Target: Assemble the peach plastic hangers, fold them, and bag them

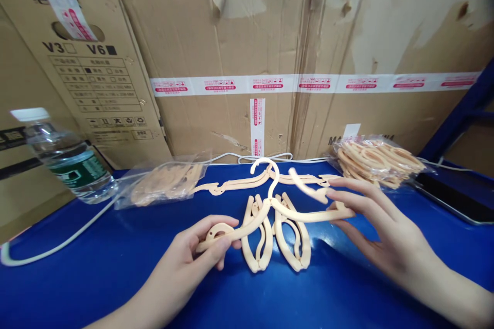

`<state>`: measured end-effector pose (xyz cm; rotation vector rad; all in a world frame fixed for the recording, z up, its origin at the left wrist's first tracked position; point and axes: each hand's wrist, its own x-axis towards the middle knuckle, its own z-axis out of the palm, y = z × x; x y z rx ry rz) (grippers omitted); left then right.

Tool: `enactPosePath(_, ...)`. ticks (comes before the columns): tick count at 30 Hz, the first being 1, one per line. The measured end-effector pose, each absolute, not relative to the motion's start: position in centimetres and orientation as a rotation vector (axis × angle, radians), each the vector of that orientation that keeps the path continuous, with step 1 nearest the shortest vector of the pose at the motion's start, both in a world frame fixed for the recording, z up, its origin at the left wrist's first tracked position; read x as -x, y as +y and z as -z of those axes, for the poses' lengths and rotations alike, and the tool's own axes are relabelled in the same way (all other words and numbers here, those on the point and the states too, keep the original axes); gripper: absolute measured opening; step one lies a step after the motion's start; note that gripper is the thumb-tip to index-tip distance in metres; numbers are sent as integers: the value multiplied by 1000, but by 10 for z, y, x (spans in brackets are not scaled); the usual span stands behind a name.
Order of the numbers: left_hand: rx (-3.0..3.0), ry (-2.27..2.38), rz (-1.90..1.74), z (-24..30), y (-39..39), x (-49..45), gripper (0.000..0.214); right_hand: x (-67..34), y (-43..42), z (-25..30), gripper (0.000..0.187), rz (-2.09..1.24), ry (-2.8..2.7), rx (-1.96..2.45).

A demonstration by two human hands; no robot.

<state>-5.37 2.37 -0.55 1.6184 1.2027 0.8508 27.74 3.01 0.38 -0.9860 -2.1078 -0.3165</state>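
Note:
A cream folding clothes hanger (252, 224) is held up in front of me, its hook upright and both arms spread. My left hand (203, 252) grips the left arm's end between thumb and fingers. At the right arm's tip is my right hand (380, 226), with the thumb below and the fingers above it. A loose-looking strut (309, 186) of the hanger tilts up beside the right fingertips. Under and behind the raised hanger, two folded hangers (257, 262) (297, 262) lie side by side. Farther back lies another unfolded hanger (239, 183), partly hidden by the held one's hook.
On the blue table (316, 298), a clear bag of hangers (170, 182) lies at left and another bag (380, 162) at right. A water bottle (73, 159) leans at far left. A phone (455, 198) lies at right. A white cable (57, 249) runs before cardboard boxes (219, 25).

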Motion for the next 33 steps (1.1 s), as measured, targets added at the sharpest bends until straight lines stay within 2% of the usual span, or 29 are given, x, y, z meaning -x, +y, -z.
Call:
enactPosePath(6, -1646, 1248, -877, -3, 23, 52, 35, -279, 36, -3, 29, -232, -1922, 1095)
enactPosePath(13, -1422, 1284, -1031, -8, 23, 49, 46, -279, 37, -12, 32, -909, -1605, 1158)
enactPosePath(20, -1270, 1150, -1079, -4, 15, 38, 43, -249, 25, -6, 35, -1313, -1348, 919)
enactPosePath(23, -1319, 1101, -1021, -4, 9, 31, 30, -238, 17, 0, 28, -1422, -1362, 825)
enactPosePath(29, -1345, 1016, -995, -1, 0, 22, 25, -228, -3, -5, 12, -1473, -1714, 839)
enactPosePath(30, -1355, 997, -996, 0, 0, 22, 24, -228, -6, -8, 11, -1451, -1784, 840)
enactPosePath(33, -1330, 967, -1067, 3, 0, 22, 23, -230, -12, -11, 27, -1347, -1933, 856)
